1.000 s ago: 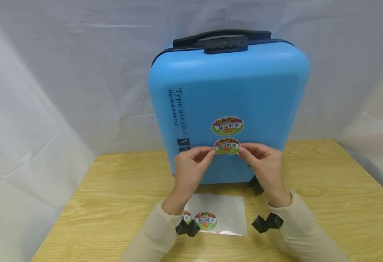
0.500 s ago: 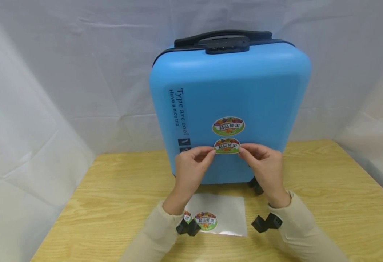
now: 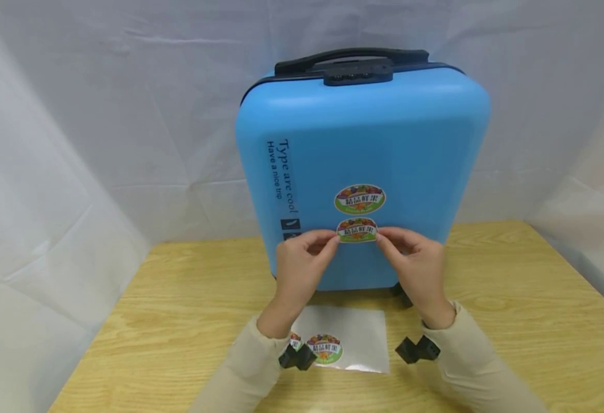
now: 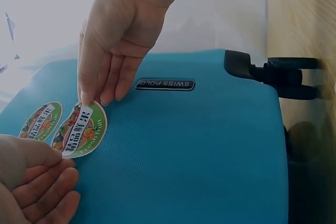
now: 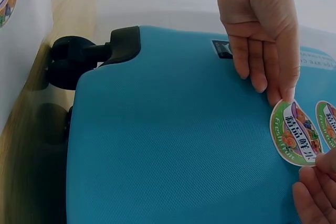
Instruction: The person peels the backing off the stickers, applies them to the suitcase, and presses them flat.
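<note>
An oval fruit sticker [image 3: 357, 230] lies near the front of a blue suitcase [image 3: 410, 160], just below a matching sticker [image 3: 360, 199] on the case. My left hand [image 3: 299, 264] pinches its left edge between thumb and index finger. At the opposite edge, the thumb and index finger of my right hand [image 3: 419, 267] pinch it too. In the left wrist view the held sticker [image 4: 81, 129] looks nearly flat against the shell; whether it is fully in contact cannot be told. The other fingers of both hands are loosely bent beside it.
On the wooden table [image 3: 193, 298] lies a pale backing sheet [image 3: 366, 338] bearing more stickers [image 3: 325, 349], partly hidden by the left wrist. The suitcase stands upright, with black wheels [image 4: 291, 77] and a black handle [image 3: 353, 54]. White cloth [image 3: 126, 115] hangs behind.
My right hand and wrist have shifted very slightly left. The left hand keeps its grip, and the sticker stays just below the upper one.
</note>
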Tool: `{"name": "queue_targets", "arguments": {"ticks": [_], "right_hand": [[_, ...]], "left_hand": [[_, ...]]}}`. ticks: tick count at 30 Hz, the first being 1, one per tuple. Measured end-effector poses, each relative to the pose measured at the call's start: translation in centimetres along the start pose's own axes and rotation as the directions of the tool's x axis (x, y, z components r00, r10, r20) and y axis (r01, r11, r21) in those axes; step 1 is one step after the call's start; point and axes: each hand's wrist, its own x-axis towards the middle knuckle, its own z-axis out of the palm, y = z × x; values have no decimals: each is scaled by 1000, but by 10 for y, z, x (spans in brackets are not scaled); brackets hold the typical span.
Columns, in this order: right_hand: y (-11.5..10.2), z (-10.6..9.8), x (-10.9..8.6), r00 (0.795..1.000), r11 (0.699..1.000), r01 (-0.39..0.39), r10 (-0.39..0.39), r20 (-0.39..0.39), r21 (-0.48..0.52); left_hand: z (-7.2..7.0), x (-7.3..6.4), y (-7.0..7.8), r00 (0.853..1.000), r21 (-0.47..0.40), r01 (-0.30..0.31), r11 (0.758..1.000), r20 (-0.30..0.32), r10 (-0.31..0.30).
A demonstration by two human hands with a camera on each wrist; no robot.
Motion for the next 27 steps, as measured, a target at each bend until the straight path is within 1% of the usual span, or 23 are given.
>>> {"name": "queue_targets", "arguments": {"ticks": [3,6,9,14,19,27], "right_hand": [[1,0,0,1000,999,26,-26,-1,-20],[0,-1,0,999,999,33,-33,0,-26],[0,-1,0,999,999,32,-32,-2,-28],[0,-1,1,999,997,41,-42,-13,-61],[0,0,2,999,997,21,-22,-23,-80],[-2,-1,3,999,996,-38,37,-18,-85]], "left_hand": [[1,0,-1,1000,24,-21,999,-16,22],[2,-1,-1,999,55,-39,998,-32,41],[3,-1,0,998,84,-46,995,-46,50],[3,0,3,996,119,-46,992,-71,55],[3,0,5,996,135,-37,990,-73,48],[1,2,5,998,133,0,991,-61,9]]}}
